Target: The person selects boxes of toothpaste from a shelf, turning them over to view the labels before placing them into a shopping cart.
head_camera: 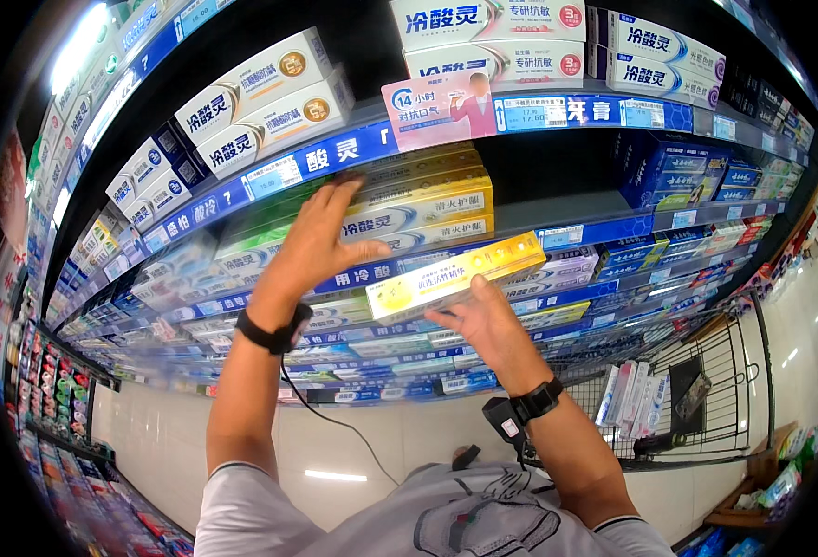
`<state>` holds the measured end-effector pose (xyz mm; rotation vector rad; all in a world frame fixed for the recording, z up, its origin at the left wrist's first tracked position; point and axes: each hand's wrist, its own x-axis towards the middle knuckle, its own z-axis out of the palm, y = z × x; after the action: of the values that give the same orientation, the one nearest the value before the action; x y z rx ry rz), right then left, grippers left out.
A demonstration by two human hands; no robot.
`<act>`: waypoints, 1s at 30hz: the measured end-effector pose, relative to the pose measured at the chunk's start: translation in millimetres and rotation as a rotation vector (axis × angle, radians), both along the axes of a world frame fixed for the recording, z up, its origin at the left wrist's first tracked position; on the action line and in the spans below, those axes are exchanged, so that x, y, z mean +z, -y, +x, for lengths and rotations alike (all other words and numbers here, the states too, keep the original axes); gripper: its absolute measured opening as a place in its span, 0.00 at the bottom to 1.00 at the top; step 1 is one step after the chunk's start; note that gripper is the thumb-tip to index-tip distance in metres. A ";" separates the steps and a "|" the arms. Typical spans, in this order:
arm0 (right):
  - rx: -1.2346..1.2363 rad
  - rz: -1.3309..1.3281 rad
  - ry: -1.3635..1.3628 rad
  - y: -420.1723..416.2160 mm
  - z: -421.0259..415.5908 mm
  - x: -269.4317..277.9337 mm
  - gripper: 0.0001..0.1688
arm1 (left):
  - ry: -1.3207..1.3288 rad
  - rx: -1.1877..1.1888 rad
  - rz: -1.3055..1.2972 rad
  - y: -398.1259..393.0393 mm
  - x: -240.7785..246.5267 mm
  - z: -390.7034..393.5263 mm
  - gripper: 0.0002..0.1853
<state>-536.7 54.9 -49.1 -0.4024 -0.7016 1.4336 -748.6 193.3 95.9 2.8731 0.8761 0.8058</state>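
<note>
My right hand (482, 317) holds a yellow and white toothpaste box (458, 275) from below and the right, its thumb on the near long edge. The box is tilted, in front of the shelf edge. My left hand (318, 240) is raised with fingers spread at a stack of yellow toothpaste boxes (419, 209) on the shelf. Its fingertips are at the left part of the stack; whether they touch it, I cannot tell. Green and white boxes (256, 240), partly blurred, lie left of that stack and partly behind my left hand.
White toothpaste boxes (263, 104) fill the shelf above, and a pink promotional card (440, 111) hangs at its price rail. Dark blue boxes (673, 170) stand to the right. At the lower right is a wire shopping cart (729, 404) holding several toothpaste boxes (635, 400). A cable hangs from my left wrist.
</note>
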 end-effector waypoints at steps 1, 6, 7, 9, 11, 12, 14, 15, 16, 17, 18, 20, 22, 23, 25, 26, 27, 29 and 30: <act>0.002 -0.019 0.000 2.3 -1.7 -1.2 0.41 | -0.048 0.058 0.014 -10.0 6.3 2.3 0.57; 0.021 -0.068 -0.031 7.0 -3.8 -4.0 0.41 | -0.263 0.150 -0.144 -45.8 19.1 12.9 0.56; 0.023 -0.072 -0.042 7.6 -2.8 -5.2 0.41 | -0.288 0.164 -0.183 -47.1 21.1 15.7 0.56; 0.030 -0.075 -0.058 8.5 -1.0 -6.8 0.41 | -0.316 0.178 -0.208 -50.5 21.5 18.0 0.56; 0.042 -0.074 -0.069 9.5 0.4 -7.8 0.41 | -0.320 0.176 -0.183 -56.2 18.0 16.5 0.57; 0.033 -0.083 -0.067 9.9 0.6 -6.9 0.41 | -0.317 0.166 -0.183 -57.3 17.9 17.6 0.57; 0.018 -0.099 -0.065 10.3 -0.5 -3.7 0.42 | -0.312 0.149 -0.184 -58.1 18.3 19.5 0.58; 0.018 -0.101 -0.061 9.1 -0.1 -4.1 0.42 | -0.310 0.135 -0.199 -58.0 19.8 21.7 0.58; 0.020 -0.103 -0.057 7.4 0.3 -5.3 0.42 | -0.308 0.122 -0.215 -56.8 22.4 23.8 0.59; 0.021 -0.105 -0.052 6.1 0.4 -5.7 0.41 | -0.307 0.109 -0.230 -55.4 25.1 25.8 0.60; 0.019 -0.107 -0.048 5.7 -0.3 -4.9 0.41 | -0.322 0.121 -0.252 -53.8 26.8 27.4 0.61; 0.014 -0.112 -0.040 4.5 -1.4 -2.2 0.41 | -0.354 0.147 -0.295 -51.3 29.1 30.5 0.63; 0.009 -0.096 -0.034 2.5 -1.7 -1.9 0.40 | -0.343 0.112 -0.252 -51.8 25.2 29.6 0.63; 0.006 -0.087 -0.031 1.6 -1.6 -2.1 0.40 | -0.336 0.094 -0.230 -52.7 22.5 29.3 0.63; 0.002 -0.083 -0.033 0.8 -0.9 -3.6 0.39 | -0.347 0.063 -0.182 -54.8 17.6 30.6 0.61; -0.002 -0.080 -0.033 0.7 -0.1 -3.6 0.39 | -0.352 0.046 -0.157 -55.0 16.4 31.9 0.60; -0.005 -0.076 -0.034 2.1 2.0 -5.1 0.39 | -0.338 0.063 -0.183 -52.7 15.6 36.6 0.59; -0.019 -0.069 -0.035 2.7 7.1 -6.0 0.38 | -0.312 0.089 -0.235 -44.5 15.4 44.7 0.56; -0.022 -0.096 -0.049 4.1 7.6 -6.5 0.35 | -0.277 0.069 -0.161 -45.5 11.7 42.6 0.53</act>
<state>-529.1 50.8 -55.6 -0.4465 -0.5893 1.4553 -706.0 238.8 107.6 2.8649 1.0179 0.3252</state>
